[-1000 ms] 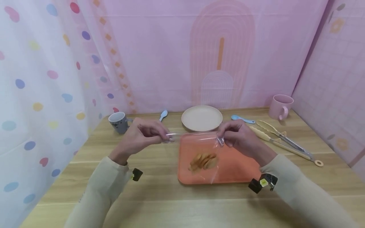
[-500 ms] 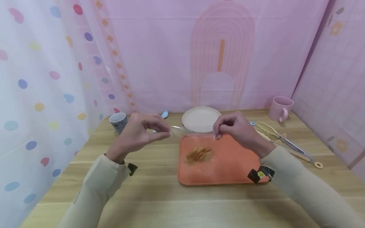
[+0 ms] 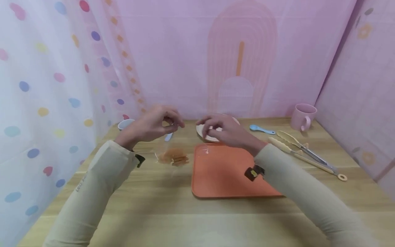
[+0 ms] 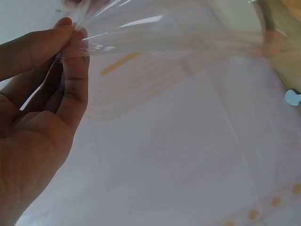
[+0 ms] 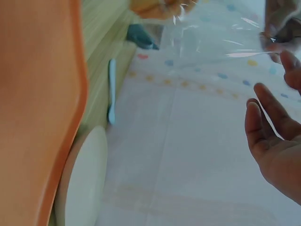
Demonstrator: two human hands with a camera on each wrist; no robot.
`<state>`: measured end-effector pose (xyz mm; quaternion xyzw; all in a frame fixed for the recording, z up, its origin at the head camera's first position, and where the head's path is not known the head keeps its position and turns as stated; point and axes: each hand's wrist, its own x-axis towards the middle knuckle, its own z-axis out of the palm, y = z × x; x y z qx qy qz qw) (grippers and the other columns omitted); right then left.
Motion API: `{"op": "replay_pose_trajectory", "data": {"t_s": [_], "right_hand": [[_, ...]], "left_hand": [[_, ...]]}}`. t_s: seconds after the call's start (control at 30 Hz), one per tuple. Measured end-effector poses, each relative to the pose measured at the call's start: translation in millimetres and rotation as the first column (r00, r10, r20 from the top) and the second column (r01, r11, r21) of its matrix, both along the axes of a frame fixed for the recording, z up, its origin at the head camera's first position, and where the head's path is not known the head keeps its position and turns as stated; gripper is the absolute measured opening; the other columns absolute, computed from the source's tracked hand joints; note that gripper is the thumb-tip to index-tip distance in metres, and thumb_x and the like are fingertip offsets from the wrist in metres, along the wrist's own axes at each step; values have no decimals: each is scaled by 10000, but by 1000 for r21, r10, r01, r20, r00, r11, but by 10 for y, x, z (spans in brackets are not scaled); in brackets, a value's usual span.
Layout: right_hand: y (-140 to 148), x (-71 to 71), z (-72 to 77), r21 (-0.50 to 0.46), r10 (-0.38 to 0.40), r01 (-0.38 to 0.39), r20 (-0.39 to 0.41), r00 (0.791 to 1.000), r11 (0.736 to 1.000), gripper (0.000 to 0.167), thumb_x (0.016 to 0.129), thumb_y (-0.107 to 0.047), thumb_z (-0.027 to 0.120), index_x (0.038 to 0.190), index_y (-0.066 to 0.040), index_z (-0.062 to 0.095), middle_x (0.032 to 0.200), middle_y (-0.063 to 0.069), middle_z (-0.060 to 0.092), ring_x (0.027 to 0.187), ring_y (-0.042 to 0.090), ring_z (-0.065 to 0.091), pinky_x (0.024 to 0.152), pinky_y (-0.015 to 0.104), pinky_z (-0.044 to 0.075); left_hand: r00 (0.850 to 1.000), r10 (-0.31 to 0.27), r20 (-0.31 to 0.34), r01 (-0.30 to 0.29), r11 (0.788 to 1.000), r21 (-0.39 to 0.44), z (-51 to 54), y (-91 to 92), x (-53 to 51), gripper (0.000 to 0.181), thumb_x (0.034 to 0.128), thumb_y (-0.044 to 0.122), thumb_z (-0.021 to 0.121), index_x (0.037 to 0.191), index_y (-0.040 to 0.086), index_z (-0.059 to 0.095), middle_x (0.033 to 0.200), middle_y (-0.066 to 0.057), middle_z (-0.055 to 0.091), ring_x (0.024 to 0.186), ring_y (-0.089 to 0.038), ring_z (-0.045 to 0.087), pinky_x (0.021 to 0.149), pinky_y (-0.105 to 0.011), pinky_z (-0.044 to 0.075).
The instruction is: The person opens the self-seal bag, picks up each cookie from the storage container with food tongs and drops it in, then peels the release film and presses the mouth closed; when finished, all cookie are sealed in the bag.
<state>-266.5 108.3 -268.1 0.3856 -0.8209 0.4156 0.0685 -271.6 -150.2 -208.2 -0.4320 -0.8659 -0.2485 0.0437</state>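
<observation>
My left hand [image 3: 154, 123] pinches the top edge of a clear plastic bag [image 4: 136, 33] between thumb and fingers, raised over the left part of the table. The bag hangs below that hand and holds orange-brown slices [image 3: 173, 157], whose exact kind I cannot tell. To the right, my right hand [image 3: 223, 129] is in the air in front of the plate, its fingers loosely bent. In the right wrist view a gap shows between that thumb and the fingers [image 5: 270, 113], with nothing gripped there. The bag's edge lies close to the right thumb.
An orange tray [image 3: 228, 171] lies mid-table, with a pale plate [image 3: 200, 132] behind it. A blue spoon [image 3: 261, 129], tongs [image 3: 308, 156] and a pink mug [image 3: 303, 116] stand or lie at right. A grey cup [image 3: 124, 124] and another light-blue spoon [image 3: 168, 137] are at left.
The bag of slices has moved left, from over the tray to over bare wood. My left hand has risen. My right hand has let go of the bag and moved left.
</observation>
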Motion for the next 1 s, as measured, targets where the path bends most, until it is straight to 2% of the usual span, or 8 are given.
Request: {"op": "replay_pose_trajectory", "data": {"t_s": [0.1,0.23,0.37,0.47,0.6,0.73,0.83,1.0], "right_hand": [[-155,-88,2,-8,81,-81,46,996,997,176,962,-84,612,891,-141,763,1201,49,722,1169,173,645,866,316,550],[-251,-132,-86,14,163,-165,77,984,986,144,956,-66,636,984,-90,775,1116,71,749,1060,136,686,814,282,590],[-268,-99,-151,20,165,-167,73,984,986,125,946,-41,646,989,-38,763,1003,96,762,880,135,714,772,286,602],[-262,-52,-169,18,140,-140,17,990,990,98,928,-27,677,958,-35,770,912,94,769,750,131,709,708,265,597],[-234,38,-215,21,101,-99,-131,986,995,76,894,-40,732,916,-84,789,823,38,768,648,53,649,635,207,562],[-153,186,-335,4,63,-65,-268,961,998,69,849,-41,781,865,-108,787,755,-18,731,629,-27,597,611,151,535],[-69,325,-428,-22,59,-68,-292,955,997,89,835,-27,792,858,-112,782,731,-22,711,604,-47,590,588,134,533],[18,494,-486,-63,72,-88,-222,972,994,95,857,-24,770,887,-115,775,772,-1,733,585,28,640,571,146,547]], "left_hand": [[1000,3,26,-4,1000,13,-62,-71,-24,205,875,-111,643,917,39,777,957,-85,745,918,-228,679,816,-264,579],[999,-9,51,7,999,38,-123,-73,-15,187,887,-83,658,943,49,778,989,-84,740,927,-206,679,824,-227,569],[999,-15,46,13,999,31,-107,-22,7,181,901,-56,661,960,69,778,1005,-62,741,941,-182,680,849,-247,568],[998,-20,56,17,999,41,-73,-5,6,190,899,-74,655,965,58,774,1017,-75,744,965,-200,679,879,-265,569],[995,-22,95,14,997,80,-48,-51,-1,203,880,-118,653,965,25,769,1010,-100,744,968,-196,677,886,-225,566],[993,-60,102,47,991,125,-75,-129,23,202,868,-132,663,962,14,766,995,-110,738,928,-147,676,846,-176,561],[987,-116,108,99,984,148,-147,-159,51,209,866,-132,668,973,20,764,994,-108,733,893,-101,670,798,-198,575],[984,-153,94,134,975,179,-237,-178,146,241,853,-144,677,976,44,763,981,-78,734,868,-78,667,776,-210,578]]}}
